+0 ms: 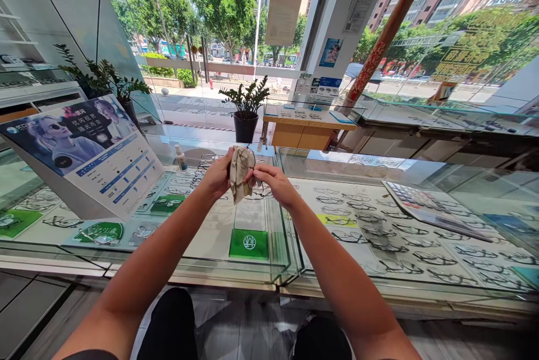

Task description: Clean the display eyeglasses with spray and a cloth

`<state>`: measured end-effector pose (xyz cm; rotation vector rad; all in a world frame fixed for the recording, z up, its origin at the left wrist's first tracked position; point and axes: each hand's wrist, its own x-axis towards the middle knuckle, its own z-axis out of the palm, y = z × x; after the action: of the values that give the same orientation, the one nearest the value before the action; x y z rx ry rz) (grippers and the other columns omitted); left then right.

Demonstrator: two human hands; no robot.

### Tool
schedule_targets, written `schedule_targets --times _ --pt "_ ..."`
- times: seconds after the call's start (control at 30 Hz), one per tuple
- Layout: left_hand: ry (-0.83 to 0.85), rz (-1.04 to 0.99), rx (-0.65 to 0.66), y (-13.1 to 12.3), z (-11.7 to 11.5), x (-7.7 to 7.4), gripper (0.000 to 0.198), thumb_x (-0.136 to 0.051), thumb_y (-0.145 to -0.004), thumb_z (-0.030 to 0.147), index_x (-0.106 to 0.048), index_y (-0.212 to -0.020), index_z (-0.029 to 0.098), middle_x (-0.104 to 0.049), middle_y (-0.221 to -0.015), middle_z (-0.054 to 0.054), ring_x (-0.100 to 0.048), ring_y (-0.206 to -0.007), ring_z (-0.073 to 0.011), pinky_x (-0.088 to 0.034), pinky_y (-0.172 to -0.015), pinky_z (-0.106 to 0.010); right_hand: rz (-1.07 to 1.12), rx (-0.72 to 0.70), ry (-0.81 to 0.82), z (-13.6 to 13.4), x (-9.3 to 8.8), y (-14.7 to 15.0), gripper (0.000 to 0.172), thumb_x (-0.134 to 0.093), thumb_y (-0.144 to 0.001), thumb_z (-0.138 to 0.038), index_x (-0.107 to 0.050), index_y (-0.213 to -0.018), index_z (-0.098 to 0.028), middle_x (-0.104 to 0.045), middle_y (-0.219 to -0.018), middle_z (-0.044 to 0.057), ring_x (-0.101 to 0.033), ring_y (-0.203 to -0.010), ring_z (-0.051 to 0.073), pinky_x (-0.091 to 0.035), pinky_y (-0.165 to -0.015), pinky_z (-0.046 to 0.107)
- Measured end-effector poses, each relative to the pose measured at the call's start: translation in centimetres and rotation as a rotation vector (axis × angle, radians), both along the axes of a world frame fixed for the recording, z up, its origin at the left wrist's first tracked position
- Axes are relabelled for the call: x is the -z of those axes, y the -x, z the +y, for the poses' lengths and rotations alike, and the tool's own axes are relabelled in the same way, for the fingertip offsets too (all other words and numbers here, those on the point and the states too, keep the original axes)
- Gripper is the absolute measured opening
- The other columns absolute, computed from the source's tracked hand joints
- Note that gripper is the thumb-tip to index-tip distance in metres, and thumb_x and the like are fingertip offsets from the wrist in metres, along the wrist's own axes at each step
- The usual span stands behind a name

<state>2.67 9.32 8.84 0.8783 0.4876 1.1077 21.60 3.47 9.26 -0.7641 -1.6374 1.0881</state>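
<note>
My left hand [219,173] grips a crumpled beige cleaning cloth [238,183], which hangs down below the fingers. A pair of thin-framed eyeglasses [255,164] is partly wrapped in the cloth, and part of its frame shows at the cloth's right edge. My right hand [272,180] pinches the glasses at that side, its fingertips close against the cloth. Both hands are raised over the glass display counter. How the left fingers sit on the glasses behind the cloth is hidden.
Rows of eyeglasses [391,231] lie inside the glass counter. A large standing calendar [105,163] and a small spray bottle [181,158] stand at the left. On the right counter rests a calculator-like keypad [429,208]. A potted plant [245,124] stands beyond the counter.
</note>
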Motion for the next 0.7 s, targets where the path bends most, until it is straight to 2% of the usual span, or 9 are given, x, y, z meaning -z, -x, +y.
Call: schedule_targets --times 0.07,0.17,0.3,0.43,0.57,0.7 --pt "-0.013 -0.002 0.004 0.0 0.0 0.0 0.042 -0.078 -0.105 0.051 -0.08 -0.118 0.011 -0.085 -0.109 -0.013 -0.082 -0.102 -0.0262 -0.067 -0.089 -0.035 -0.012 -0.031 0.002 0.1 0.1 0.1 0.04 -0.074 -0.099 -0.06 -0.084 -0.087 -0.024 -0.077 -0.088 0.004 -0.06 -0.085 0.022 -0.048 -0.086 0.037" --pt "-0.041 0.007 0.023 0.0 -0.2 -0.1 0.045 -0.081 -0.101 0.054 -0.081 -0.118 0.012 -0.085 -0.109 -0.014 -0.082 -0.101 -0.0266 -0.067 -0.089 -0.036 -0.009 -0.004 0.008 0.2 0.4 0.1 0.04 -0.074 -0.098 -0.062 -0.084 -0.087 -0.024 -0.076 -0.088 0.004 -0.059 -0.083 0.021 -0.048 -0.083 0.037" --pt "-0.098 0.041 0.044 0.1 -0.6 -0.2 0.048 -0.088 -0.095 0.055 -0.082 -0.115 0.012 -0.083 -0.098 -0.011 -0.078 -0.081 -0.022 -0.064 -0.075 -0.033 0.032 0.027 0.03 0.3 0.4 -0.2 0.039 -0.073 -0.1 -0.06 -0.083 -0.09 -0.024 -0.078 -0.093 0.004 -0.059 -0.084 0.021 -0.047 -0.083 0.036" --pt "-0.19 0.082 0.094 0.1 -1.0 -0.3 0.052 -0.095 -0.087 0.058 -0.083 -0.108 0.012 -0.079 -0.083 -0.007 -0.068 -0.062 -0.0153 -0.058 -0.063 -0.028 0.068 -0.038 0.061 0.4 0.4 -0.3 0.036 -0.074 -0.099 -0.057 -0.083 -0.091 -0.022 -0.077 -0.089 0.004 -0.063 -0.09 0.021 -0.048 -0.09 0.035" --pt "-0.235 0.116 0.124 0.3 -1.1 -0.5 0.057 -0.102 -0.079 0.056 -0.083 -0.105 0.01 -0.076 -0.076 -0.005 -0.067 -0.059 -0.0129 -0.056 -0.062 -0.024 0.106 -0.1 0.104 0.6 0.7 -0.2 0.037 -0.077 -0.098 -0.057 -0.082 -0.09 -0.022 -0.078 -0.09 0.005 -0.068 -0.096 0.023 -0.05 -0.097 0.037" --pt "-0.232 0.108 0.13 0.3 -1.1 -0.7 0.058 -0.104 -0.077 0.055 -0.081 -0.106 0.009 -0.076 -0.076 -0.004 -0.066 -0.059 -0.0121 -0.055 -0.06 -0.023 0.109 -0.101 0.085 0.7 1.0 -0.2 0.038 -0.077 -0.098 -0.058 -0.081 -0.089 -0.021 -0.077 -0.091 0.005 -0.067 -0.097 0.023 -0.05 -0.099 0.038"
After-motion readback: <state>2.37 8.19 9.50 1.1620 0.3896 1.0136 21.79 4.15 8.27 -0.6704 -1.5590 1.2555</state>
